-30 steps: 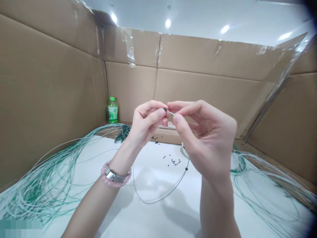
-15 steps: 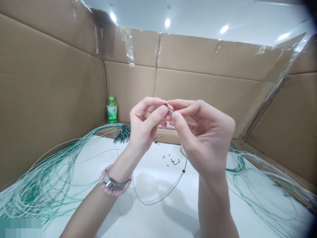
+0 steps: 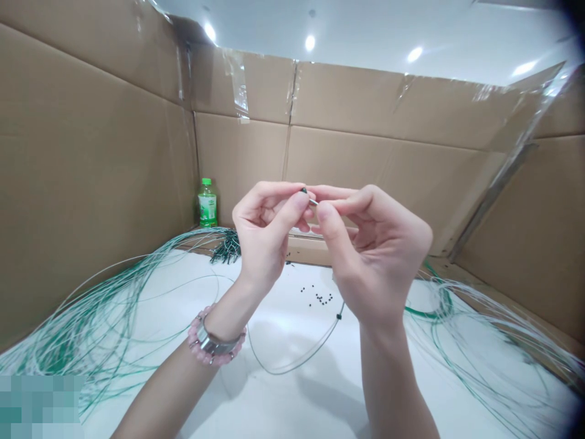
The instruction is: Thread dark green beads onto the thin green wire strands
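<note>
While both hands are raised above the white worktop (image 3: 283,396), the L hand (image 3: 262,235) pinches a small black bead (image 3: 304,190) btwn thumb & index tip, grip clamped on it. The R hand (image 3: 377,253) has its grip clamped on a thin wire (image 3: 313,201), whose end meets the bead. Fingertips of the two hands are almost touching. A clear wire loop (image 3: 292,366) hangs below them w/ a black bead (image 3: 339,316) on it. Loose black beads (image 3: 317,297) lie on the worktop just past the loop. Big tangles of green & white wires (image 3: 91,323) (image 3: 479,329) spread out L & R. A dark bundle of wire ends (image 3: 226,249) lies by the back wall, near a green-capped bottle (image 3: 207,206). Cardboard walls (image 3: 365,103) surround it all. L wrist has a pink bead bracelet (image 3: 214,344).
</note>
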A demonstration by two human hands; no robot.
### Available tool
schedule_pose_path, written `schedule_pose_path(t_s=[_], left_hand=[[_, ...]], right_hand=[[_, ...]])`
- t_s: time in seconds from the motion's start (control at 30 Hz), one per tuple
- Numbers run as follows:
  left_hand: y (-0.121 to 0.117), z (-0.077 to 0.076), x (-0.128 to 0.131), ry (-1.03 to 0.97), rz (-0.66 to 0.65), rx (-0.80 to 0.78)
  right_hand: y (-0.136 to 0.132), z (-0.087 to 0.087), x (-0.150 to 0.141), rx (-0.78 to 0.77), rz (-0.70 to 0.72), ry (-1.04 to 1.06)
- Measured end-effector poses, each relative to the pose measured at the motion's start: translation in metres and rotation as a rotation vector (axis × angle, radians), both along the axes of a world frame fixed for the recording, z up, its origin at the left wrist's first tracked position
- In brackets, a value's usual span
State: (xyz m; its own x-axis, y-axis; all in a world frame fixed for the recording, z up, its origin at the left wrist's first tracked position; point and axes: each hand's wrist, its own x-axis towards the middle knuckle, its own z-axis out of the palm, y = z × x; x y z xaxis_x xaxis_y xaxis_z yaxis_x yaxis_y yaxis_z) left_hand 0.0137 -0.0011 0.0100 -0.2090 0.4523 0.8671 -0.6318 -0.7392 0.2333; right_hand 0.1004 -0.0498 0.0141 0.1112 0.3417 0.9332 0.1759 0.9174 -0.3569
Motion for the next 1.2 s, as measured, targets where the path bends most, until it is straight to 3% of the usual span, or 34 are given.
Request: schedule_pose_path(t_s=[0.4,0.7,1.2], left_hand=[[-0.002,-0.001,0.001,0.002,-0.027,0.004],[-0.010,-0.001,0.001,0.075,-0.291,-0.265],[-0.017,-0.001,0.004,0.109,-0.214,-0.355]], right_hand=[[-0.001,0.000,-0.002,0.026,0.007,0.027],[-0.005,0.002,-0.002,0.079,-0.117,0.030],[-0.007,0.002,0.000,0.073,-0.109,-0.010]])
